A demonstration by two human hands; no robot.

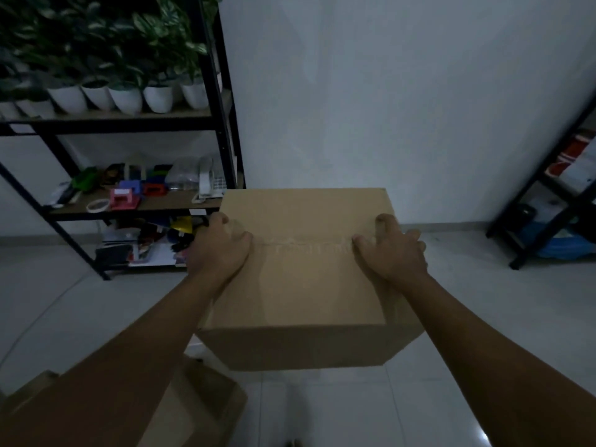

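Cardboard box (300,285) directly ahead, seam (306,246) running left-right between my hands. Left hand (219,250) and right hand (392,251) clasp opposite top edges, equally near.

Box (301,285) centre, shelving (211,72) behind left (pots (126,100) on it), rack (545,227) right

The closed brown cardboard box (300,285) fills the middle, with the bare white wall (403,108) behind it. At left, a black metal shelf rack (222,124) stands just beside its far corner. At right, pale tiled floor (467,253) lies open up to a second black rack (532,221). Flat brown cardboard pieces (200,404) lie below left.
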